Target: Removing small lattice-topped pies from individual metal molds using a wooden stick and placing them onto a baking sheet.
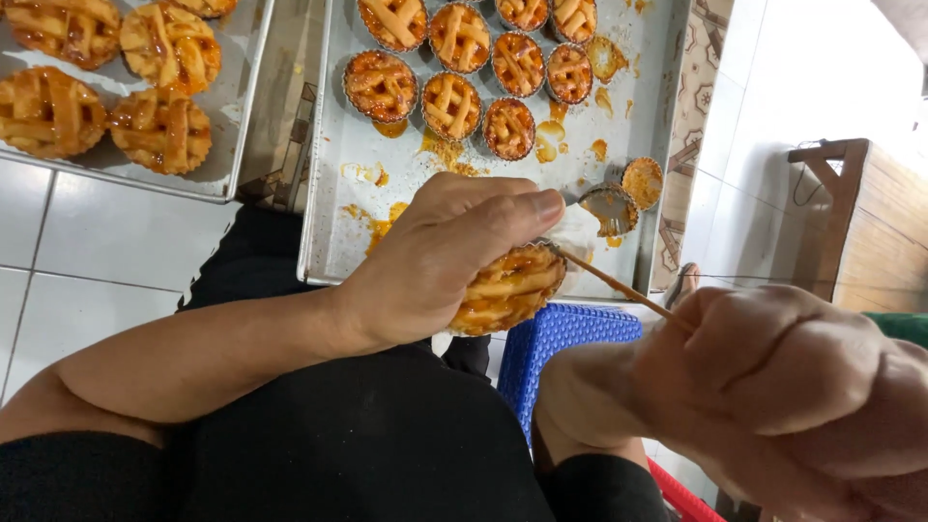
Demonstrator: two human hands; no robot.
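My left hand (440, 251) grips a small lattice-topped tart (507, 287) in its fluted tin, held on its side over my lap. My right hand (764, 387) is closed on a thin wooden skewer (619, 288), and the skewer's tip touches the tart's rim by my left thumb. Just beyond, a metal baking tray (338, 232) smeared with orange jam carries several more lattice tarts (449, 104) in tins. Two empty tins (626, 193) lie at that tray's right edge.
A second metal tray (227, 116) at the far left carries several unmoulded lattice tarts (159, 130). A blue plastic stool (556, 343) stands by my knee on the white tiled floor. A wooden cabinet (851, 222) stands at the right.
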